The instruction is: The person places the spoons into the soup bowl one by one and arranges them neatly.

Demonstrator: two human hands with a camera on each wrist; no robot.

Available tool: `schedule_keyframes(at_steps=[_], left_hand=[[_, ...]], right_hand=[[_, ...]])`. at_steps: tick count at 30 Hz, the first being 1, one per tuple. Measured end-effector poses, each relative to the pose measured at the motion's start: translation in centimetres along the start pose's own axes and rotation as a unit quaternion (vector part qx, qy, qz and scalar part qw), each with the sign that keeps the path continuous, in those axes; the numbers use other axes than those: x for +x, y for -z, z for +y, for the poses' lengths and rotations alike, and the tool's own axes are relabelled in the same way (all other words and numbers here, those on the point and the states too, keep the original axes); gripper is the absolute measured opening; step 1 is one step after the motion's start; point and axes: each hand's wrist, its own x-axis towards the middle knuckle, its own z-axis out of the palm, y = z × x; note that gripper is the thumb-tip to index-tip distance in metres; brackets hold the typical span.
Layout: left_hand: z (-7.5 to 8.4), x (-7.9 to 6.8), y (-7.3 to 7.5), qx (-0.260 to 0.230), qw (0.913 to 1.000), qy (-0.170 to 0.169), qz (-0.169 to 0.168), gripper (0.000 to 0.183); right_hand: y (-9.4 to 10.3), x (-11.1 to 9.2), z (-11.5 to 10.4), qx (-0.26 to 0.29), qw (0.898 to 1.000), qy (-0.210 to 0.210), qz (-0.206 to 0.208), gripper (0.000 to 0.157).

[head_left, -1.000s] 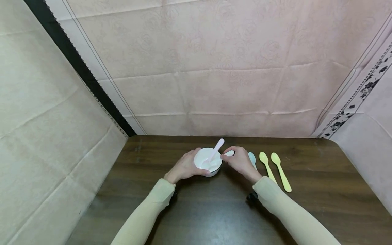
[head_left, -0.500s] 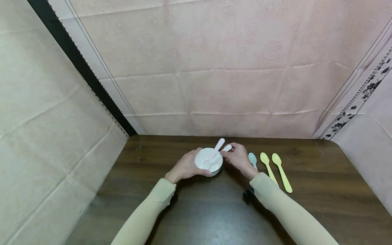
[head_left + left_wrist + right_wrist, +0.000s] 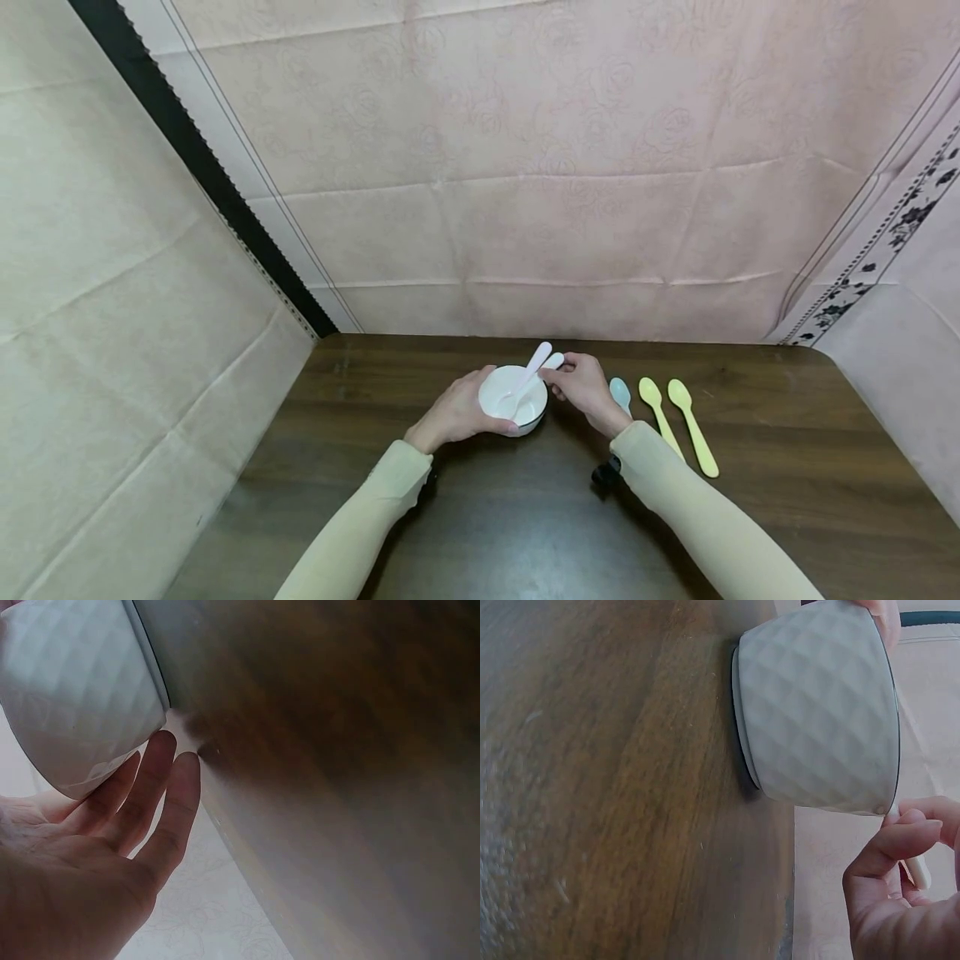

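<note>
white round bowl with a diamond-faceted outer wall and a thin dark rim line (image 3: 495, 386): upright on the dark brown wood-grain table (image 3: 510, 533), toward its far edge and between the two hands. the left hand (image 3: 467, 408) is partly closed, its thumb and bent fingers around the bowl's side. the right hand (image 3: 587, 388) has thumb and index finger nearly together at the rim, pinching a white spoon (image 3: 554, 361); the spoon's lower part is not clearly visible. a pale pinkish spoon (image 3: 539, 355) leans inside the bowl, its handle above the far rim. right of the right hand lie, in order, a light blue spoon (image 3: 619, 392), partly hidden, and two pale yellow spoons, the inner (image 3: 650, 392) and the outer (image 3: 692, 427), side by side and apart. behind the table: creased pale cloth (image 3: 525, 217).
</note>
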Motion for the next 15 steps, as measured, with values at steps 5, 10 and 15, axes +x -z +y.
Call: schedule_keyframes(at_steps=[5, 10, 15], left_hand=[[0.1, 0.0, 0.1, 0.001, 1.0000, 0.004, -0.003, 0.111], [0.1, 0.0, 0.2, 0.005, 1.0000, 0.005, 0.001, 0.112], [0.1, -0.1, 0.2, 0.007, 1.0000, 0.006, -0.003, 0.113]], right_hand=[[0.1, -0.1, 0.0, 0.014, 1.000, -0.004, -0.005, 0.020], [0.1, -0.3, -0.2, 0.005, 1.000, -0.013, -0.003, 0.020], [0.3, -1.4, 0.0, -0.044, 0.999, -0.017, 0.003, 0.029]])
